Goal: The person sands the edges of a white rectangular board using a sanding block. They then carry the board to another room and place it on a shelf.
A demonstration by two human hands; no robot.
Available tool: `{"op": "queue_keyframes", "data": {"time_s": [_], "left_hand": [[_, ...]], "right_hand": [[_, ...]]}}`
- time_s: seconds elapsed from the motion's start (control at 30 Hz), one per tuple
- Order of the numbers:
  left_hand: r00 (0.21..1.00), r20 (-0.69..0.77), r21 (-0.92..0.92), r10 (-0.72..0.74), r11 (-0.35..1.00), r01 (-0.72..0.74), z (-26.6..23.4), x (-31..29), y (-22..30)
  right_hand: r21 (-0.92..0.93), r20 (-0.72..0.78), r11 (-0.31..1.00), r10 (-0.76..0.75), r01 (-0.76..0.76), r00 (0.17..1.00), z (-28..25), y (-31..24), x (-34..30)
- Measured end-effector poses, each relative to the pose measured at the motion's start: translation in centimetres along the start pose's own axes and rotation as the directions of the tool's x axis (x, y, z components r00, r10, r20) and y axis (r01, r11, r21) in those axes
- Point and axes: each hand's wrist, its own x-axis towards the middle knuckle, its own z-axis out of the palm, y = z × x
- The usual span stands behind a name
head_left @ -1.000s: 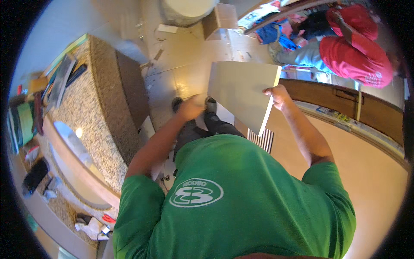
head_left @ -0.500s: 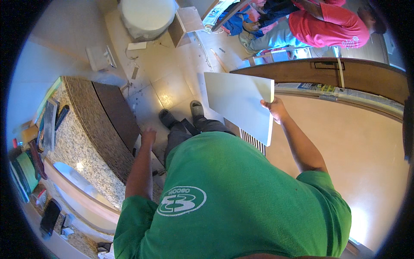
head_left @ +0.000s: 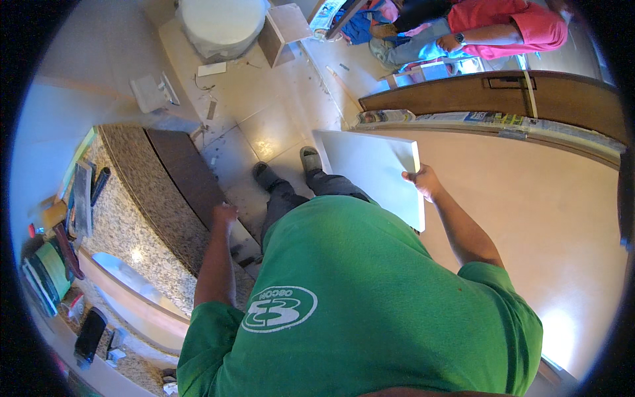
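Note:
My right hand (head_left: 425, 183) is closed on the edge of a white flat panel (head_left: 374, 165), thumb on its broad face. The panel hangs tilted at my right side, beside my legs. Its lower side is partly hidden by my green shirt. My left hand (head_left: 225, 214) hangs low by the dark front of the granite counter (head_left: 165, 192). Its fingers look curled; whether anything small is in them is hidden.
A large peach-coloured surface (head_left: 516, 218) lies to my right, with a brown wooden board (head_left: 463, 92) along its far side. A covered round container (head_left: 223, 26) and a box-shaped wooden piece (head_left: 281, 36) stand ahead. A person in red (head_left: 509, 33) sits far right. A phone (head_left: 90, 334) lies left.
The panel has swung lower and closer to my body, still in my right hand. My feet have shifted slightly in the view. The person in red has moved an arm.

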Motion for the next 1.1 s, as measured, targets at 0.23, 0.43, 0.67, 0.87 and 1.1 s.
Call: {"op": "queue_keyframes", "data": {"time_s": [0.23,0.43,0.67,0.87,1.1], "left_hand": [[0.993,0.109,0.314,-0.051,0.949,0.014,-2.4,-3.5,2.9],[0.995,0.083,0.295,0.061,0.952,-0.083,-3.4,-3.4,2.5],[0.994,0.019,0.327,0.111,0.938,-0.111,-3.0,-1.6,-0.7],[0.989,0.036,0.387,0.144,0.910,-0.147,-4.8,-4.6,3.2],[0.975,-0.011,0.367,0.224,0.907,-0.204,-8.6,-5.0,6.6]], "right_hand": [[-0.118,0.006,0.993,0.025,-0.024,1.000,1.1,4.0,0.8],[-0.255,-0.007,0.967,-0.008,0.005,1.000,2.6,4.3,1.0],[-0.384,-0.012,0.923,-0.034,0.027,0.999,5.8,1.9,2.3],[-0.555,0.063,0.828,-0.061,0.086,0.996,7.7,0.3,4.4],[-0.641,0.126,0.747,-0.124,0.176,0.984,10.3,-0.5,6.8]]}}
